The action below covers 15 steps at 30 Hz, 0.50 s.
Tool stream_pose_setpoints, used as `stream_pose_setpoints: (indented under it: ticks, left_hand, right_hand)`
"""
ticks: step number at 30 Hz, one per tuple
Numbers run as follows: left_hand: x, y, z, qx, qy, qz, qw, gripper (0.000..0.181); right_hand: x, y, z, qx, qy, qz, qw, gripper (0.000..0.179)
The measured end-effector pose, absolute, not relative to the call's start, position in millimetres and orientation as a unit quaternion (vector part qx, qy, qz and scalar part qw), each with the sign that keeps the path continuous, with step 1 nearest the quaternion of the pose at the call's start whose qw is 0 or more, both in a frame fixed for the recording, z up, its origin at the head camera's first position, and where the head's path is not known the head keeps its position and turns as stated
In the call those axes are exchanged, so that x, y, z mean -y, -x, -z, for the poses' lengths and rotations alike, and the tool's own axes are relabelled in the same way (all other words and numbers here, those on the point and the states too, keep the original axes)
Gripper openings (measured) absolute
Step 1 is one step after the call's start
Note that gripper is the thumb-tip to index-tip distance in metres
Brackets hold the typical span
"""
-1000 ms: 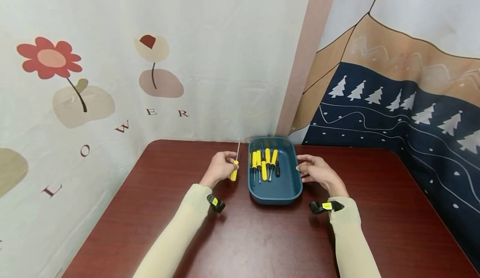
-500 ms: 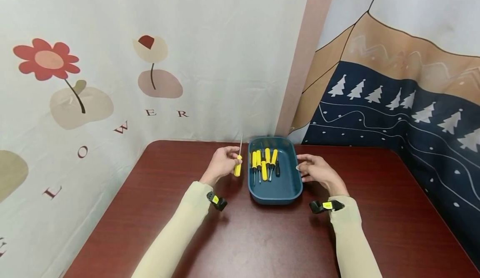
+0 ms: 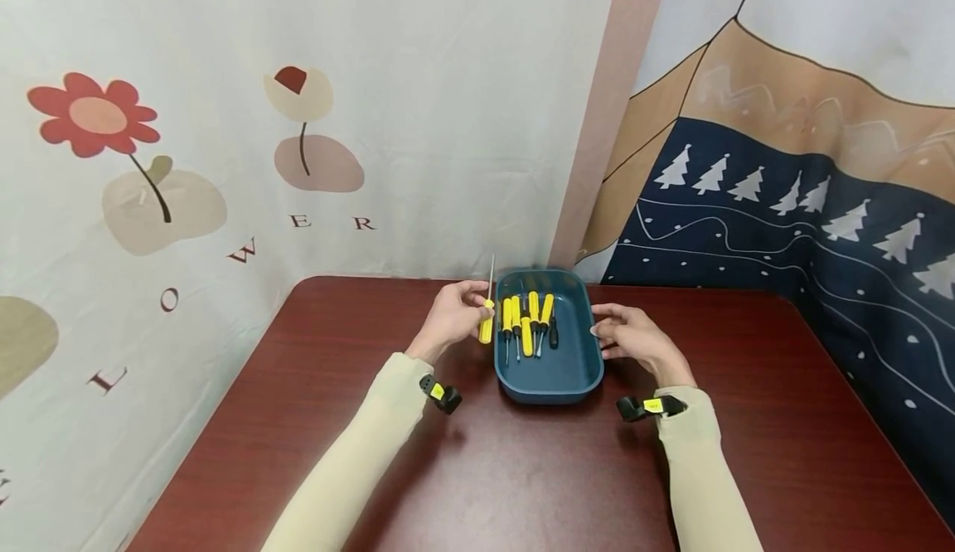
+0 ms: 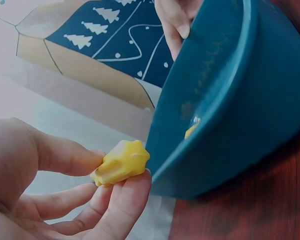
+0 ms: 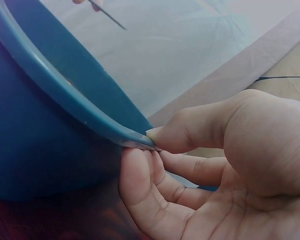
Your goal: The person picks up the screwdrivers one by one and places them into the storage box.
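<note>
My left hand [image 3: 453, 317] pinches a screwdriver [image 3: 487, 325] by its yellow handle between thumb and fingers, its thin metal shaft pointing away toward the wall. It hangs just beside the left rim of a blue plastic bin [image 3: 550, 396]; in the left wrist view the handle end [image 4: 124, 162] faces the camera. On the bin's right side my right hand [image 3: 636, 341] pinches the rim, thumb on top and fingers below, as the right wrist view confirms. Several yellow-handled screwdrivers [image 3: 526, 338] lie in the bin's left half, with a small black-handled screwdriver [image 3: 553, 335] to their right.
The bin stands near the back of a reddish-brown wooden table [image 3: 545, 477]. A printed curtain [image 3: 448, 121] with flowers and letters hangs right behind the table edge, and one with trees and mountains [image 3: 746, 204] hangs at the right.
My left hand has moved right and slightly away with the screwdriver, from beside the bin to its left rim. The right hand stays on the rim.
</note>
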<state>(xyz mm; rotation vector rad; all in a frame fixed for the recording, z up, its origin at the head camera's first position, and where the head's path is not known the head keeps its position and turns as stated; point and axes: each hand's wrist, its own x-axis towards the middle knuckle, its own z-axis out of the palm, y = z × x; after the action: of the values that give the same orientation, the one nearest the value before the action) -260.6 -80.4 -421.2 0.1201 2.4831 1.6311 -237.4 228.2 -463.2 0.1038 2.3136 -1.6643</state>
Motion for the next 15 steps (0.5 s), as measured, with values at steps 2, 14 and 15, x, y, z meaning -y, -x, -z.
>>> stream_pose_setpoints:
  ticks: [2,14,15]
  left_hand:
    - [76,260,420,-0.831,-0.043,-0.547,0.089,0.051]
    - [46,254,410,-0.836,-0.075,-0.526,0.137,0.050]
    - [42,254,408,-0.836,-0.076,-0.524,0.140,0.050]
  right_hand:
    - [-229,238,464,-0.803,-0.038,0.578,0.144,0.052]
    - [-228,237,462,-0.802,-0.031,0.580,0.142,0.055]
    - [-228,237,462,-0.802,-0.031,0.580,0.141,0.055]
